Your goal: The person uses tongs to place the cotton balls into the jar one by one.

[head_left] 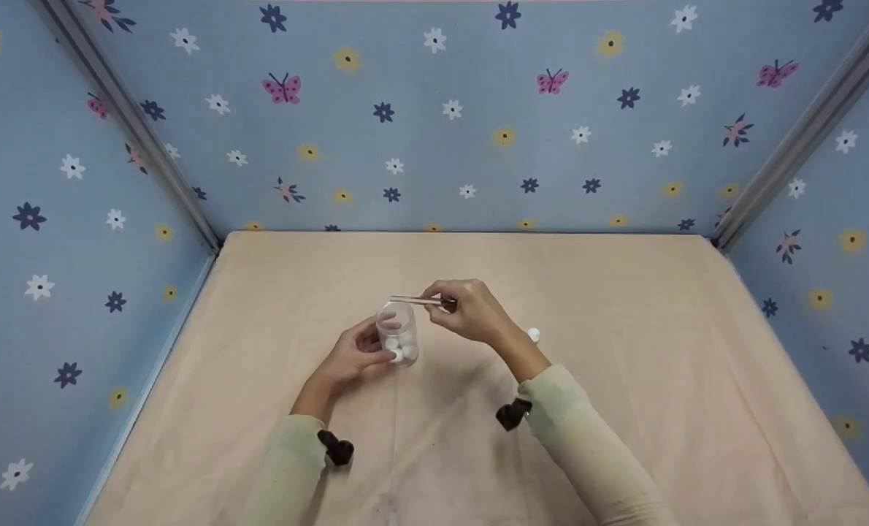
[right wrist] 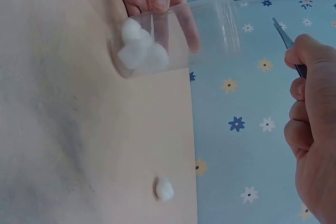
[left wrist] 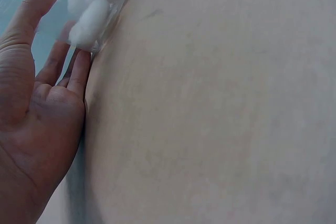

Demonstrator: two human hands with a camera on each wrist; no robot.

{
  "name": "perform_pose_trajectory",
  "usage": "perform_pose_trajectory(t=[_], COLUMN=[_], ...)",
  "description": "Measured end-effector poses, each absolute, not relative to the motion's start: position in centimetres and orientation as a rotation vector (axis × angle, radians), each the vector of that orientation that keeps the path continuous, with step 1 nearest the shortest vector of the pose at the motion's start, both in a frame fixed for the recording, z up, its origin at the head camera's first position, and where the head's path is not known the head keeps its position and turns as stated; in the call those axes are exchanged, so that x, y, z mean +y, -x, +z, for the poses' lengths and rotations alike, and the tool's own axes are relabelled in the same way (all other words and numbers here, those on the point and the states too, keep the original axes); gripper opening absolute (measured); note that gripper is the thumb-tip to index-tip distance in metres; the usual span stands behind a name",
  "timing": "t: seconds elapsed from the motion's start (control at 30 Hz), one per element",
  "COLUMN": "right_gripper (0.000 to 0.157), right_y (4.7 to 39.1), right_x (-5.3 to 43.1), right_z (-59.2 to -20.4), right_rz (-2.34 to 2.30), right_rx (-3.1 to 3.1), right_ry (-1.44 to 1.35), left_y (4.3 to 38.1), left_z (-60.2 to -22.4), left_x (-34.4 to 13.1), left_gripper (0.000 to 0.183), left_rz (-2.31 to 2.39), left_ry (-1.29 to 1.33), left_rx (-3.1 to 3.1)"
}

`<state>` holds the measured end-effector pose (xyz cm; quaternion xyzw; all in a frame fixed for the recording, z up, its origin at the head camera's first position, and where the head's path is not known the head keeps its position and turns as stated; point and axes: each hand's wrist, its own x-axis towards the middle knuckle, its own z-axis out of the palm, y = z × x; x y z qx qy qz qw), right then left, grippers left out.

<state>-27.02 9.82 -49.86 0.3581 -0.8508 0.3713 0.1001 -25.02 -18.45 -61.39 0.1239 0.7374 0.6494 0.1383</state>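
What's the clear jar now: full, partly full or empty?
Partly full. White cotton balls sit at the bottom of the clear jar, and through its wall nothing shows inside above them.

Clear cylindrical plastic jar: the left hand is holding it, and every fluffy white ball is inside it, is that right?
Not quite: one fluffy white ball lies outside, on the pale beige tabletop, as the right wrist view shows. The left hand is indeed holding the clear cylindrical plastic jar.
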Motion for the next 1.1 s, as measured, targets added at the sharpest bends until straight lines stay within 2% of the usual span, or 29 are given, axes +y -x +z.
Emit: perform_pose_trajectory(t=[1.1], right_gripper=[0.013], right_y=[27.7], right_x=[14.2], right_z=[-51.2], right_rz=[1.069], right_rx=[-2.517], right_ry=[-0.971], left_y=[24.9], left_z=[-61.3], left_x=[-18.5], left_gripper=[0.080], left_rz=[1.891], left_ry=[-0.391], left_rx=[2.121])
